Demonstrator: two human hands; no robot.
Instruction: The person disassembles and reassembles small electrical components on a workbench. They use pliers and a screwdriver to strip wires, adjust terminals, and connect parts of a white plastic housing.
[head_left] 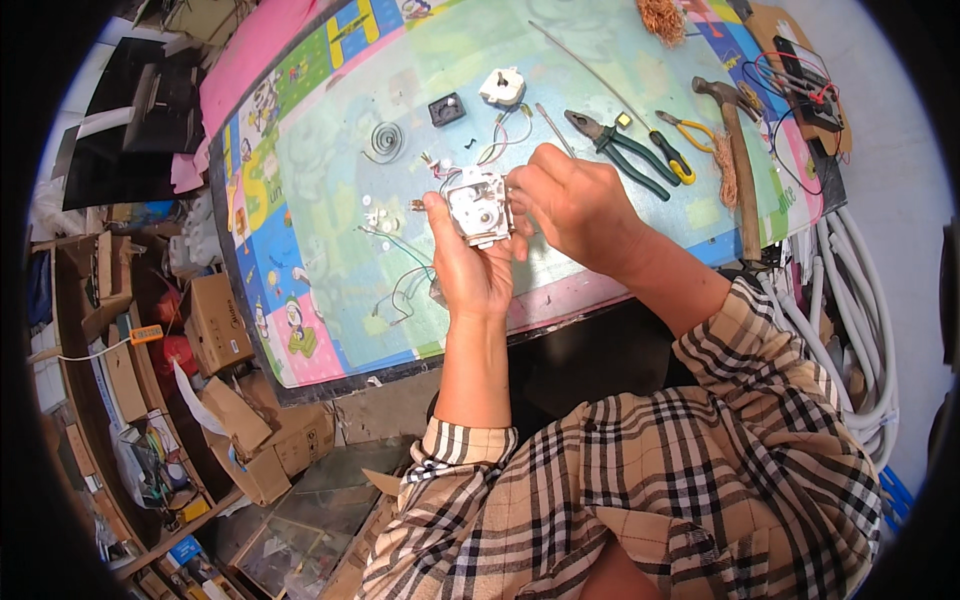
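My left hand [468,278] holds a small white gear mechanism [482,212] from below and from its left side, over the table's near edge. Gears and metal parts show on its open face. Coloured wires come off its upper edge. My right hand [585,210] is closed in a pinch at the mechanism's right side; what its fingertips grip is hidden. Past the mechanism lie a white housing with a dark centre [502,86], a small black square part [446,109] and a flat coiled spring [383,143]. Small white gears [377,217] sit left of my left hand.
On the right of the table [330,190] lie green-handled pliers [625,155], a long screwdriver [672,158], small yellow-handled pliers [690,128] and a hammer [738,160]. Copper wire [662,20] is at the far edge, a multimeter [808,90] beyond the right corner. Cardboard boxes [218,325] stand left.
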